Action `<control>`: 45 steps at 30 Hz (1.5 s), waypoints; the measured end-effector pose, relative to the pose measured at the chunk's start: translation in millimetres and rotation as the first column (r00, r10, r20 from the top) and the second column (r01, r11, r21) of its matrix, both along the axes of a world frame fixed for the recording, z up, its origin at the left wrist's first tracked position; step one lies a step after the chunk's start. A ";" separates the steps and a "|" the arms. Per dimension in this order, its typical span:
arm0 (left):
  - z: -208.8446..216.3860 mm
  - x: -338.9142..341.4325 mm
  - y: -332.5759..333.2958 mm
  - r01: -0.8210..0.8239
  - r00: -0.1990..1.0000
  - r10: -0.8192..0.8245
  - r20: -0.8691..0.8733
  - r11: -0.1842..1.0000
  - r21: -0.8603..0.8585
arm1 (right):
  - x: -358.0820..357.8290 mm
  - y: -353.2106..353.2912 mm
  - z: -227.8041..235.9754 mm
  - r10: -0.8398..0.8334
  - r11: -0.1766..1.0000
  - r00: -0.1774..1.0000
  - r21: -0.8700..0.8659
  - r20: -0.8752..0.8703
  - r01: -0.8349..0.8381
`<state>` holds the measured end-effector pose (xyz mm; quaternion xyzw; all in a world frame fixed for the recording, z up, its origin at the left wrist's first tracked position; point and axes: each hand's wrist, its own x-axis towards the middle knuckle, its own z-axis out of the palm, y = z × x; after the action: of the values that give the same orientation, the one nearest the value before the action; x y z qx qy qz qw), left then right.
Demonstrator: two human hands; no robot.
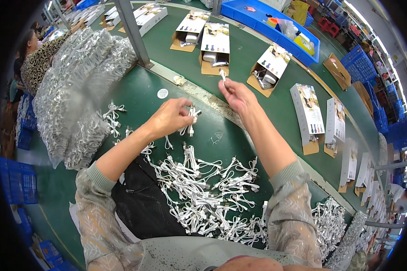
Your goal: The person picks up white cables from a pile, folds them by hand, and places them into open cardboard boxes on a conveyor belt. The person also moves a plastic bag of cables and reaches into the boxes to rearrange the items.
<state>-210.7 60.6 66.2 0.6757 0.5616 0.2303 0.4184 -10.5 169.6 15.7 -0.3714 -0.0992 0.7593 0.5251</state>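
1. White cables [199, 210]: many left, heaped on the table [142, 97].
2. Left hand [172, 118]: fingers closed around a small bunch [192, 121].
3. Right hand [238, 95]: fingers pinching one cable [223, 74] at an open box [215, 43], not yet released.

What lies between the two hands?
In the head view, between the left hand with its white cables and the right hand: green tabletop and a pale strip.
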 end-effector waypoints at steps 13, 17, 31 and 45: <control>-22.1 -7.7 16.5 0.009 0.920 0.091 0.382 0.967 -0.253 | 21.3 44.8 -44.7 -0.070 0.992 0.736 0.123 0.673 -0.017; -20.8 -6.7 3.5 0.009 0.879 0.105 0.465 0.971 -0.237 | 14.2 -53.8 -12.0 0.364 0.819 0.655 0.107 0.662 -0.563; -32.4 -36.3 5.0 -0.233 0.939 0.225 0.261 0.972 0.000 | 6.5 -119.3 -0.6 -0.196 0.716 0.323 0.360 0.926 -0.598; -52.4 -89.9 74.9 -0.357 0.911 0.411 0.024 0.760 0.543 | 47.3 56.3 -43.8 -0.901 0.432 -0.375 0.505 0.217 -0.747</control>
<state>-300.6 135.5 13.7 0.6460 0.6205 0.4256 0.1288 36.8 225.9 -28.1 -0.4546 -0.7743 -0.2592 0.3558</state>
